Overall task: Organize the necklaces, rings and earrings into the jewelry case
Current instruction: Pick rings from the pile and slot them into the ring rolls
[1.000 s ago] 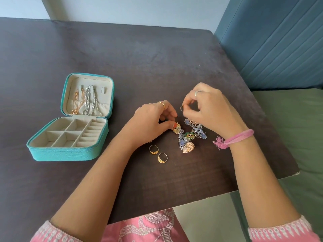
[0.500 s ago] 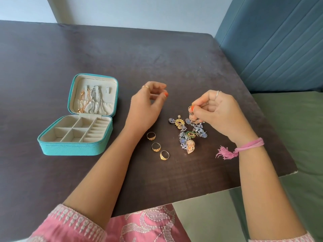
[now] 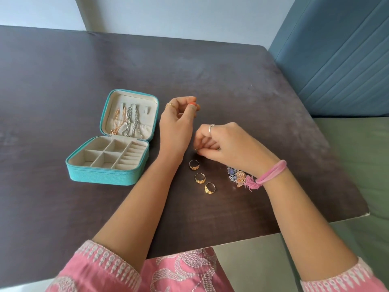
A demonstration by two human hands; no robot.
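Half a second ago the right hand was lifted over the pile of ornate blue and silver earrings. Now it has come down to the dark brown surface in the middle of the frame, above the three gold rings. Its fingers are curled and pinch something small and metallic; it looks like a ring or an earring hook, but I cannot tell which.

The left hand has moved up toward the open teal jewelry case at the left. Its thumb and fingers are pressed together, but no object is visible between them.

The chain necklaces hang in the lid, while the cream compartments are empty. So I judge the necklace part done, and the rings and earrings remain to be placed.
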